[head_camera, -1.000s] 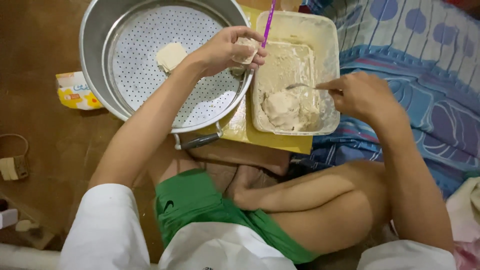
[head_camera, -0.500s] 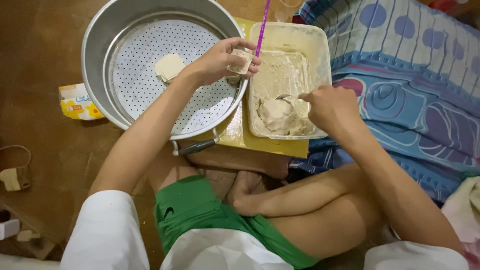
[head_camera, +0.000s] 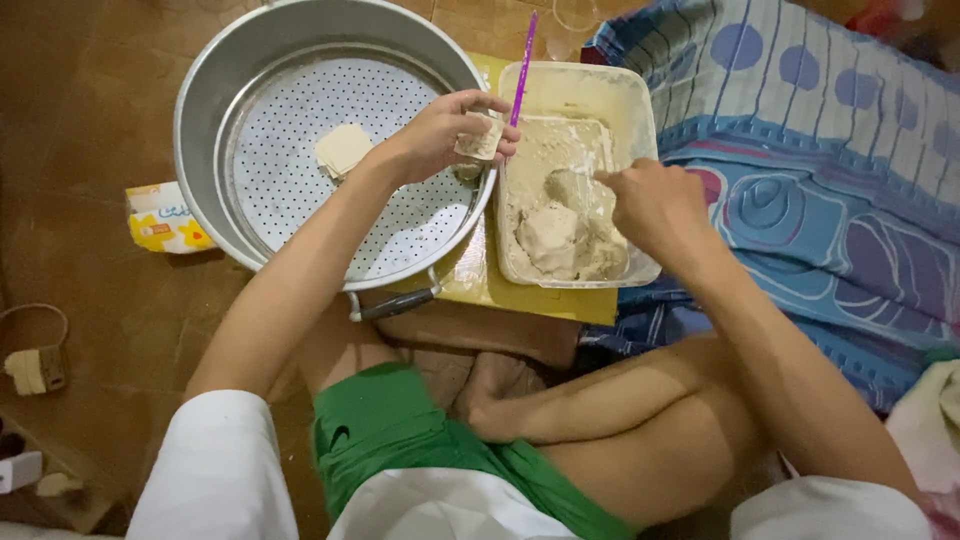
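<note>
Pale square wrapper (head_camera: 480, 140) sits pinched in the left hand (head_camera: 440, 135) beside the rectangular plastic filling tub (head_camera: 632, 110), where the right hand (head_camera: 650, 205) grips a spoon (head_camera: 575, 185).

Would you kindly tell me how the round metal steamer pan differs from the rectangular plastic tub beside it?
The round grey metal steamer pan is circular and opaque; the rectangular pale plastic tub is box-shaped and translucent. The pan has a perforated floor holding one pale square wrapper; the tub holds a beige filling mass. The left hand is over the pan's rim, the right hand over the tub. Both are open-topped and sit side by side.
</note>
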